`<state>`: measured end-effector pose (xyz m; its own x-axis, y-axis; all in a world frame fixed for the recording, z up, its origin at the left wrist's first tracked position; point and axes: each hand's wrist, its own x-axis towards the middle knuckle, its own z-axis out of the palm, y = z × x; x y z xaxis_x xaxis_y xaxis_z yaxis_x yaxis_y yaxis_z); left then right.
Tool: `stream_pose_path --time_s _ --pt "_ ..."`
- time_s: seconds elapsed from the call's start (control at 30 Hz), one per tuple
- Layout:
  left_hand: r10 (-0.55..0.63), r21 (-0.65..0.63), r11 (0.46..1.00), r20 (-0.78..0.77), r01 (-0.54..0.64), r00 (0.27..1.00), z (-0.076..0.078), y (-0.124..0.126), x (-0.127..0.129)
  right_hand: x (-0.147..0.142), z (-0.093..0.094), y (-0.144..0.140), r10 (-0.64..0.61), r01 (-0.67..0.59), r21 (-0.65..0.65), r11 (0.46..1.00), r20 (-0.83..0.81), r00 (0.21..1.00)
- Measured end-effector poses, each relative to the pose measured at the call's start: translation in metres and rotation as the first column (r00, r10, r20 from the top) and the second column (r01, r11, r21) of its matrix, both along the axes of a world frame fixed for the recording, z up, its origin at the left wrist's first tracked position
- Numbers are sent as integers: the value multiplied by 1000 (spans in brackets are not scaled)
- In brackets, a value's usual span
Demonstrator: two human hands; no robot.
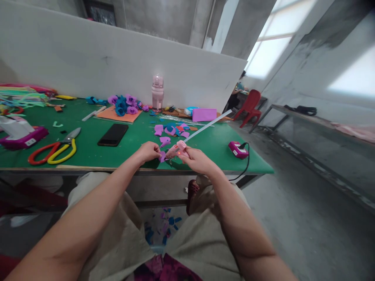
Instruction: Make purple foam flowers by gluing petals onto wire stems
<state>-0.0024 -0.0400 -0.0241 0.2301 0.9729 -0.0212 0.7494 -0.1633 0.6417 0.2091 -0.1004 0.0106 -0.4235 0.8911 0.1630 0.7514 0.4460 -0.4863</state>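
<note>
My right hand (197, 158) is wrapped round a pink hot glue gun (179, 147) with a small orange light on it. A long translucent glue stick (206, 125) sticks out of its back, up to the right. The gun's nozzle points left, at a small purple petal piece (163, 156). My left hand (149, 151) pinches that piece by its left side, low over the table's front edge. Whether the nozzle touches the petal I cannot tell. Just behind the hands lie loose purple petals (165, 141) and a pile of purple and blue pieces (172, 129).
On the green table (140, 136) are a black phone (113, 134), red-and-yellow-handled scissors (63, 147), finished paper flowers (124, 104), a pink bottle (157, 93) and a purple paper block (204, 114). A magenta power socket (238, 150) with a black cord is at the right. Scraps (171, 221) lie below.
</note>
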Motion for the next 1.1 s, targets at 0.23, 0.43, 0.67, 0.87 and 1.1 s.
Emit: stream_pose_path --time_s 0.23,0.43,0.67,0.87,1.1 --pt "10 2 1000 19 -10 1000 -2 1 -1 0 3 0 -23 23 -7 1000 28 999" --pt "14 1 1000 22 -14 1000 -2 1 -1 2 5 -1 -42 42 -22 999 25 999" --pt "25 2 1000 44 -25 999 -3 1 -1 3 4 -1 -40 40 -10 999 15 999" --pt "32 -7 999 41 -31 999 -1 -1 0 6 4 1 -84 83 -33 996 -28 996" --pt "28 1 1000 30 -28 999 -1 -1 0 4 2 1 -61 59 -49 997 -53 997"
